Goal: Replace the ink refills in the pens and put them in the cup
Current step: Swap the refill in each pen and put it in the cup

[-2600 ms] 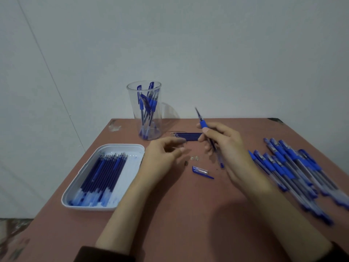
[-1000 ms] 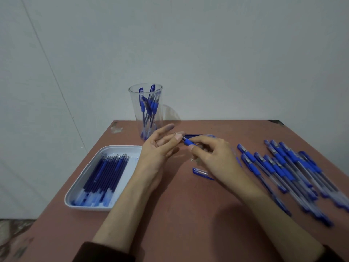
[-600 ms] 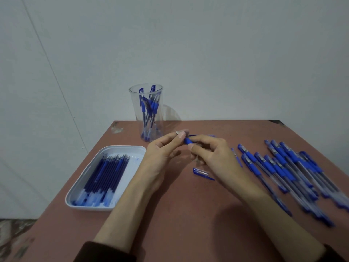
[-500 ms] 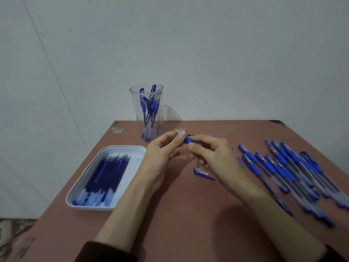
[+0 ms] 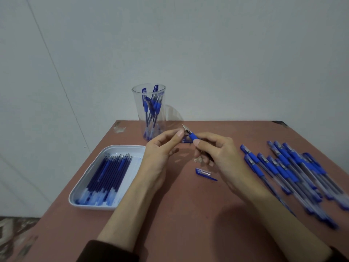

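A plain pale grey wall (image 5: 226,53) rises behind a reddish-brown tabletop (image 5: 188,220), chipped at its far corners. A thin slanted line (image 5: 56,72) crosses the wall at left; patterned floor (image 5: 11,233) shows below.

Right hand (image 5: 221,150) pinching a blue-gripped pen (image 5: 192,136) above the worktop (image 5: 188,214), left hand (image 5: 162,148) curled just beside its tip, loose cap (image 5: 204,173) lying below, cup (image 5: 149,110) of pens behind, tray (image 5: 105,206) of refills (image 5: 111,173) at left, spare pens (image 5: 287,173) at right.

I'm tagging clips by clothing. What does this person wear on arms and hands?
The left hand and right hand are bare: no gloves, rings or watch visible. Forearms are uncovered, with a dark left sleeve and dark right sleeve showing at the bottom edge.
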